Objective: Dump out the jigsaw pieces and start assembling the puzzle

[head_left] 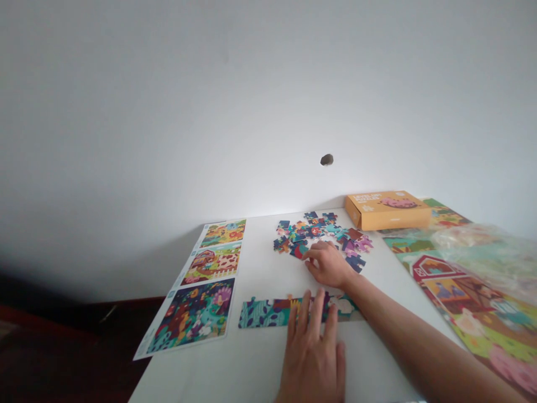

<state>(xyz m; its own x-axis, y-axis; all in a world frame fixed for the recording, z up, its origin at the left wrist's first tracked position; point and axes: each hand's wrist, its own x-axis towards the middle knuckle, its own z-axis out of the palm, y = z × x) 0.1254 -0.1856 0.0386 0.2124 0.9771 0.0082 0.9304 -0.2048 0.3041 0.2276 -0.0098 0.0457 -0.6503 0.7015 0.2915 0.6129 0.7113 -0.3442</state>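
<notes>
My left hand (312, 350) lies flat on the white table (260, 364), fingers stretched out, with the fingertips resting on a joined strip of puzzle pieces (268, 312). My right hand (329, 263) reaches forward into a loose pile of colourful puzzle pieces (321, 232). Its fingers are curled in a pinch on a piece at the pile's near edge; the piece itself is mostly hidden by the fingers.
A reference sheet with three printed pictures (201, 280) lies at the left table edge. An orange puzzle box (386, 210) stands at the back right. Finished farm puzzles (461, 291) and a clear plastic bag (486, 252) cover the right side. A white wall rises behind.
</notes>
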